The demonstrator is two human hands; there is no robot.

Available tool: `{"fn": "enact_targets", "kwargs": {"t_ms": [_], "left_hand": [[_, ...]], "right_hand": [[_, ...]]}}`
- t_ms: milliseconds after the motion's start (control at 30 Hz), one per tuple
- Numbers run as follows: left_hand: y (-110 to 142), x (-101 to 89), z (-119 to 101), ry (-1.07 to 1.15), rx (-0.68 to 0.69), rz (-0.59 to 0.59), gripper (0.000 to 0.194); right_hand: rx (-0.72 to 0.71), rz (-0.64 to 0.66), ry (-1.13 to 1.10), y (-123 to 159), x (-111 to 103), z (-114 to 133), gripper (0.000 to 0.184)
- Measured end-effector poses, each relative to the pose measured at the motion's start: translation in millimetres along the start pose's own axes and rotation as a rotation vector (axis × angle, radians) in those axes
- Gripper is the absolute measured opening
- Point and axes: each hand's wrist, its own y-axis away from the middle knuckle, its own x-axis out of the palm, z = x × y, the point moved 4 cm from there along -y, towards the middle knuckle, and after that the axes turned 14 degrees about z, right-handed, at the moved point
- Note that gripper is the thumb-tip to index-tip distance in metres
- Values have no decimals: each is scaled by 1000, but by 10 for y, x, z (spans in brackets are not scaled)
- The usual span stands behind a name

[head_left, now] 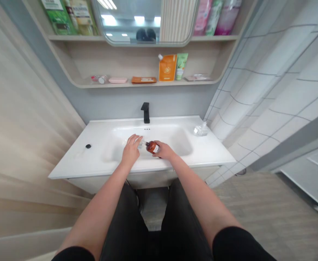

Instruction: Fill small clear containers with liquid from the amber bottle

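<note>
White bench [74, 159], basin [178, 136] sunk in it, black tap [146, 113] behind, small black piece [88, 146] at left and clear pump bottle [201, 129] at right. Over the basin, right hand [164, 149] with fingers closed round a brown bottle [151, 146] — tipped, neck toward a clear vessel [141, 144] under the left hand's [131, 148] curled fingers, their grip partly hidden. Room: beige curtain [17, 127] left, white tiles [270, 105] right, grey-brown floor [273, 214], mirror [145, 18] and shelf [84, 84] above.

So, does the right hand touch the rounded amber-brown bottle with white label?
Touching. The head view shows the right hand closed around the right end of the rounded amber-brown bottle, without visible gap.
</note>
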Motion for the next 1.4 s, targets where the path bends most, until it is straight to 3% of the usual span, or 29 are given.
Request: {"fn": "enact_targets", "kwargs": {"t_ms": [833,1400], "left_hand": [[-25,-82,-104,-46,35,9,86],[-212,-251,-204,-146,110,41,80]], "right_hand": [[6,-10,-98,-4,-22,-13,88],[-65,-89,-182,15,-52,-43,88]]}}
